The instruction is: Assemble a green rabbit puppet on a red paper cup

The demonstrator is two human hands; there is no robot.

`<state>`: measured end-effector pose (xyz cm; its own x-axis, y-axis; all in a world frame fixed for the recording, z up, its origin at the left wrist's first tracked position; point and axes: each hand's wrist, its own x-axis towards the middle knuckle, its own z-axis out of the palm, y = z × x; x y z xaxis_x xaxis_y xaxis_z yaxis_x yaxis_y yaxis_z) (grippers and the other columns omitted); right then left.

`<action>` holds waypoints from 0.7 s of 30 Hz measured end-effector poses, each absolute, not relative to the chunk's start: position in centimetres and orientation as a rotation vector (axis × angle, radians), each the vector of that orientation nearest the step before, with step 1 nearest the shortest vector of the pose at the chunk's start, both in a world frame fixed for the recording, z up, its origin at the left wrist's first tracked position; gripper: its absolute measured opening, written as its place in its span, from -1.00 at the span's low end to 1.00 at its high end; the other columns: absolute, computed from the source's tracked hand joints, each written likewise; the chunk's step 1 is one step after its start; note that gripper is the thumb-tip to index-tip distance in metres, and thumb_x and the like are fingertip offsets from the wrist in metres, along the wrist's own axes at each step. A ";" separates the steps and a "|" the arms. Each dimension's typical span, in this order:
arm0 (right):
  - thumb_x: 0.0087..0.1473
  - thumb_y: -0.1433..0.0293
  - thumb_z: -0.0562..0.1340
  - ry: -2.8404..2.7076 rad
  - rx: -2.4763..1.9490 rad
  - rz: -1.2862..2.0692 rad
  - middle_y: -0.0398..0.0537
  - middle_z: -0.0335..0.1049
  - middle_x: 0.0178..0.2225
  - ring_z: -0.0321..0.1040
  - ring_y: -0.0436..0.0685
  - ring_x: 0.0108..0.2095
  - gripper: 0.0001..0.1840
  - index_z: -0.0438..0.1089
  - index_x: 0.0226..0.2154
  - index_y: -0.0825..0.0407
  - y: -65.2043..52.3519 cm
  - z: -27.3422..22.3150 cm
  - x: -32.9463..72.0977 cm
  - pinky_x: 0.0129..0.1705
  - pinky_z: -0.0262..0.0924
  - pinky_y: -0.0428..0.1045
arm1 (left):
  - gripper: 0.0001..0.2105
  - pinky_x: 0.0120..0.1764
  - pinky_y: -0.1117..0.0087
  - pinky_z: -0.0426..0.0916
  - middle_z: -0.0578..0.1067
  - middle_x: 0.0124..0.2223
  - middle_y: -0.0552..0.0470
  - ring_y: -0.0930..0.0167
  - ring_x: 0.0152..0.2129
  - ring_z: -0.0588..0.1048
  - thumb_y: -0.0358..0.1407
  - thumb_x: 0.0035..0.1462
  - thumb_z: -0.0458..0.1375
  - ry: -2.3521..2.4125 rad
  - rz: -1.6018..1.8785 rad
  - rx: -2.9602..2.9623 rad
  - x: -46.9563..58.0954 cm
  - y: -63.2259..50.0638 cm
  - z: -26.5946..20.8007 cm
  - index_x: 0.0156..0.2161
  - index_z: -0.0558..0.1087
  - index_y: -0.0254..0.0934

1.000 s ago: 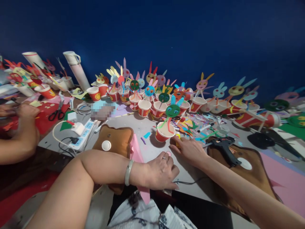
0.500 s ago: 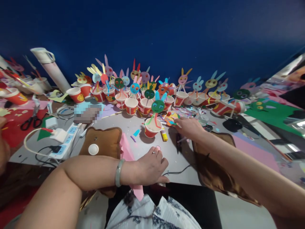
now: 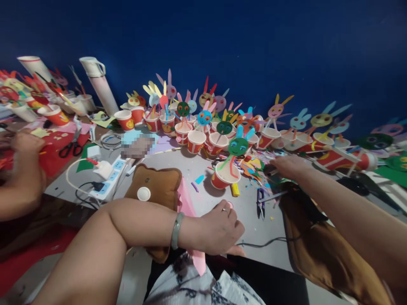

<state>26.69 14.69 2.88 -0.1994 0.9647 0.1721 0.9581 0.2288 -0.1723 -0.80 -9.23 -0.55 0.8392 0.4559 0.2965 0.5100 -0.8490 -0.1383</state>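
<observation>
My left hand [image 3: 219, 228], with a ring and a jade-coloured bangle, rests palm down near the table's front edge. Its fingers are curled under, so what they hold, if anything, is hidden. A small pink disc [image 3: 229, 205] shows at the far side of these fingers. Just beyond stands a red-and-white paper cup [image 3: 221, 182] bearing a green paper rabbit head [image 3: 238, 147], with a yellow glue stick [image 3: 235, 189] beside it. Further right, my right hand [image 3: 291, 166] reaches over a heap of coloured paper scraps [image 3: 254, 167], its fingers stretched out and slightly blurred. Purple-handled snips [image 3: 260, 204] lie nearer me.
Many cups with paper rabbits [image 3: 196, 142] crowd the back. Left are a brown cushion [image 3: 159, 182], a power strip [image 3: 110, 182], scissors [image 3: 71, 146] and another person's hand [image 3: 28, 146]. A thermos [image 3: 100, 84] stands behind. A black cable [image 3: 267, 243] crosses the front.
The view has swung left, so everything sits further right in it. My right hand has moved right across the scraps, uncovering the snips. My left hand keeps its curled pose.
</observation>
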 end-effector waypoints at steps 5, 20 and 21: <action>-0.09 0.79 0.30 -2.555 -1.890 0.108 -0.06 0.33 -0.69 0.17 -0.10 -0.60 -0.63 0.41 -0.75 0.17 14.9 3.2 26.6 -0.35 -0.18 0.10 | -0.39 0.02 0.00 0.19 0.52 -0.13 -0.44 -0.04 -0.08 0.48 0.12 0.31 -0.13 -0.754 -0.381 -2.788 -0.7 -9.2 -1.1 -0.13 0.44 -0.48; 0.03 0.58 0.17 -2.385 -1.379 -0.533 -0.08 0.41 -0.50 0.25 0.03 -0.48 -0.87 0.37 -0.45 0.07 1.4 6.5 26.5 -0.19 0.01 0.07 | -0.41 0.12 -0.05 0.24 0.48 0.02 -0.50 -0.06 0.06 0.46 0.17 0.22 0.02 -0.878 -0.215 -2.868 0.4 -9.4 -2.0 -0.11 0.43 -0.44; 0.02 0.60 0.15 -2.330 -1.237 -0.558 -0.11 0.41 -0.51 0.26 0.03 -0.50 -0.85 0.34 -0.44 0.04 -0.5 6.0 26.2 -0.19 0.05 0.07 | -0.42 0.13 -0.06 0.24 0.48 0.02 -0.49 -0.06 0.06 0.46 0.16 0.21 0.05 -0.881 -0.203 -2.881 0.4 -9.4 -1.9 -0.11 0.43 -0.43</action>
